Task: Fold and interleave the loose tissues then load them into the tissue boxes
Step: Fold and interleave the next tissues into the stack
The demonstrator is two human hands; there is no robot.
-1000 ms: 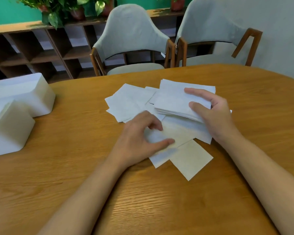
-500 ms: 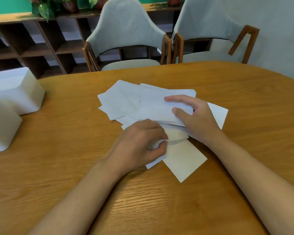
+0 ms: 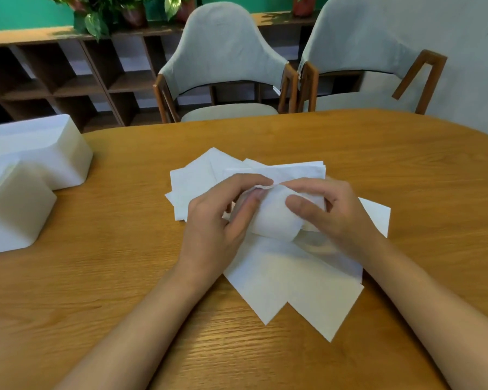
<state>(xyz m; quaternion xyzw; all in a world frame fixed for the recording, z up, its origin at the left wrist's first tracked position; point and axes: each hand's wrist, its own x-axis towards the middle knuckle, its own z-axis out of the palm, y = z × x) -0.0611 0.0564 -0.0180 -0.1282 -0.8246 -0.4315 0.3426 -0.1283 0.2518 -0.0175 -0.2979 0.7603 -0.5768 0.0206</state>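
Head view. Both hands are up at table centre, working one tissue point(image 3: 273, 220) between them. The left hand point(image 3: 217, 220) has its fingers curled and pinches the tissue's top edge between thumb and forefinger. The right hand point(image 3: 333, 212) is also curled on the same sheet, thumb pressed on the front face and fingers wrapped behind. The sheet bows over in a rounded hump with no crease set.

The loose tissues point(image 3: 307, 291) lie fanned flat on the table point(image 3: 110, 277), from 6 o'clock of the hands round to 3 o'clock, with more at 10 o'clock. A neater folded stack point(image 3: 296, 168) sits at 12 o'clock, just behind the fingers. Two white tissue boxes point(image 3: 48, 156) stand at 9 o'clock, well apart from the pile and touching each other; I cannot tell whether they are filled. Two chairs point(image 3: 223, 52) and a shelf point(image 3: 68, 80) are beyond the far edge.

Step, as I judge it: folding a single sheet, early to mid task, with no loading begun and many sheets still flat.

The next move calls for bringing the edges level, pressing the hump down into a crease, then tucking the sheet into the stack at 12 o'clock. It needs a light grip because thin paper tears or skews easily.
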